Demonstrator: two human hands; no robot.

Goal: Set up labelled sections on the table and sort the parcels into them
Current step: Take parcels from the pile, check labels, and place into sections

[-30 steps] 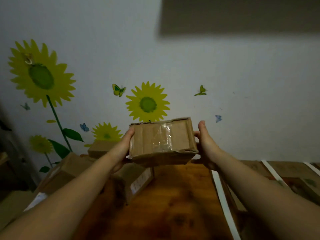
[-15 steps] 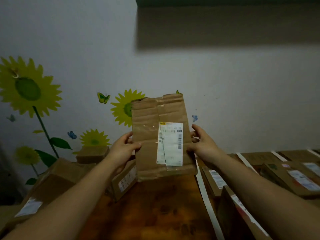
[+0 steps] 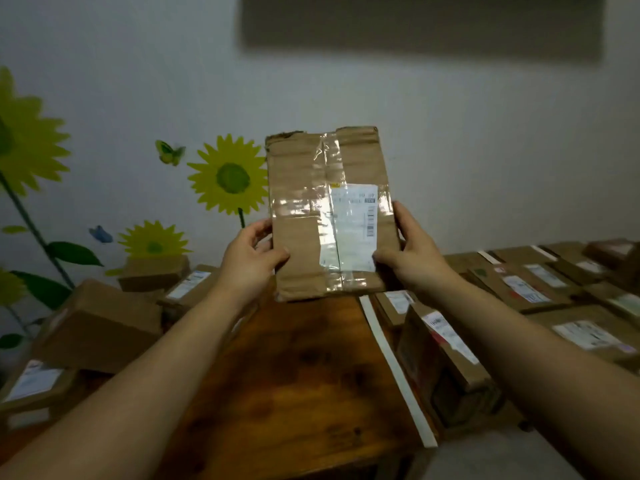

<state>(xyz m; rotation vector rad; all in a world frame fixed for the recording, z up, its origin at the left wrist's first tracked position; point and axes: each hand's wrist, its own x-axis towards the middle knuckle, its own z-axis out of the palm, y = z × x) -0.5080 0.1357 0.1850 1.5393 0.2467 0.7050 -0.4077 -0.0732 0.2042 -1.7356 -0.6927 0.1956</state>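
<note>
A home room: sunflower wall stickers (image 3: 228, 178), wooden table (image 3: 294, 375) heaped with labelled parcels (image 3: 526, 285).

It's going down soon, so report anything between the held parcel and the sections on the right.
A parcel on its edge stands just past the white strip, below and right of the held parcel; flat parcels cover the sections beyond.

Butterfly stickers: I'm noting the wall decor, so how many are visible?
2. A green-yellow butterfly left of the middle sunflower, a blue butterfly lower left. The held parcel may hide others.
</note>
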